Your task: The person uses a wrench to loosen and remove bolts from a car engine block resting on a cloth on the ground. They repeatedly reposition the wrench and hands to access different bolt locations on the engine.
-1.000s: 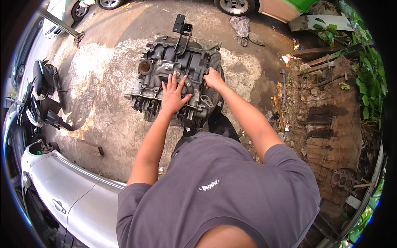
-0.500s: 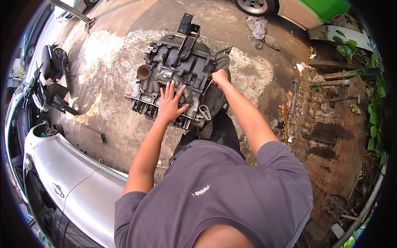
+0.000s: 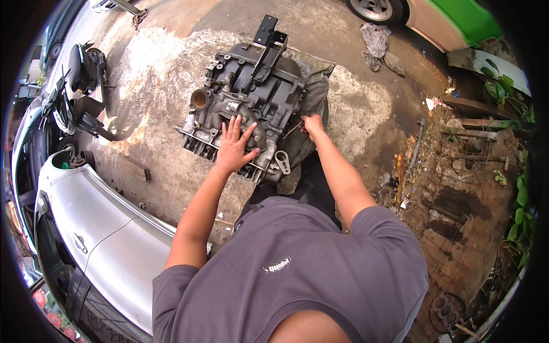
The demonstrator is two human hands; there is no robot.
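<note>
A dirty grey and black engine (image 3: 246, 108) sits on a dark cloth (image 3: 317, 94) spread over the concrete. My left hand (image 3: 233, 148) lies flat with fingers spread on the metal casting at the engine's near side, left of its round brown-lined opening's right neighbour pipes. Beside the engine's right side, my right hand (image 3: 312, 125) is closed around the end of a thin metal rod-shaped tool (image 3: 293, 130). The tool slants down-left toward the engine's lower right edge; its far end is too small to make out. A black bracket (image 3: 269, 51) sticks up at the engine's far end.
A silver car (image 3: 108, 228) stands close on my left, with a motorcycle (image 3: 83, 97) beyond it. Rags (image 3: 374, 46) lie near a green and cream vehicle (image 3: 440, 20) at the far right. Rubble, boards and a metal gasket (image 3: 449, 311) lie along the right.
My right hand has shifted slightly nearer and away from the engine's side, and the tool has swung to a flatter slant. My left hand stays on the engine. The view has shifted slightly.
</note>
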